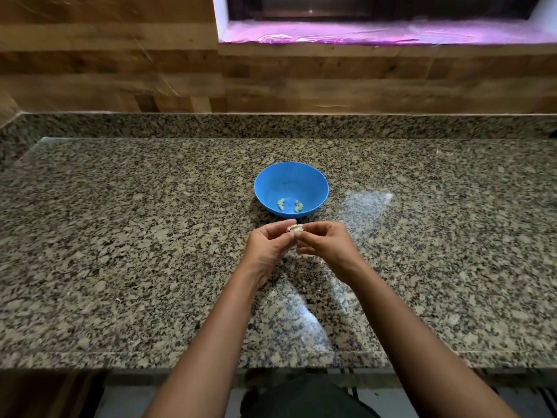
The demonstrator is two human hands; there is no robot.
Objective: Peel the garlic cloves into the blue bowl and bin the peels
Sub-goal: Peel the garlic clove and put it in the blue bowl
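The left hand (266, 245) and right hand (325, 241) met above the granite counter (120, 236), the curled fingertips of both pinching one pale garlic clove (294, 228) between them. The blue bowl (289, 176) stood near, at 12 o'clock from the hands, with a few peeled cloves (281, 204) on its bottom. Farther off, at 12 to 1 o'clock, rose a wood-panelled wall (120, 70) and a pink-covered window ledge (376, 34).

I get one head view, looking forward and down, close over the counter (120, 236); its far wall (105, 70) seems warped.
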